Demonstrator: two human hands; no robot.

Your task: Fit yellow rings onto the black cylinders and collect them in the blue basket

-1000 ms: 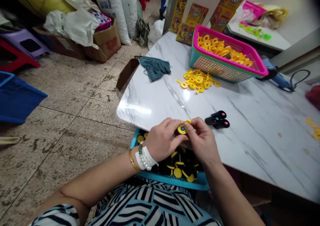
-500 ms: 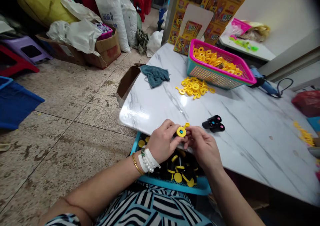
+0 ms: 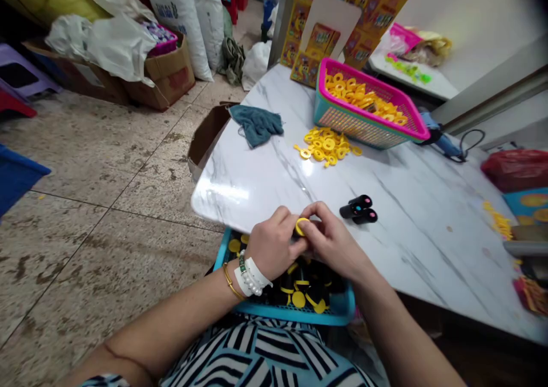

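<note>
Both hands meet over the table's front edge around a small yellow disc on a black part, mostly hidden by my fingers. My left hand, wearing white and beaded bracelets, grips it from one side, and my right hand pinches it from the other. Directly below sits a teal plastic basket on my lap, holding several black parts with yellow discs. Two black cylinders with coloured dots lie on the marble table, just beyond my right hand.
Further along the table are loose yellow rings, a pink-rimmed basket of rings, a teal cloth and a blue glue gun. Beyond the table's left edge, a tiled floor leads to sacks and cardboard boxes.
The disc's blue-dotted face no longer shows; it now appears turned and mostly covered by my fingers. My hands have closed in around it, and the view has swung slightly.
</note>
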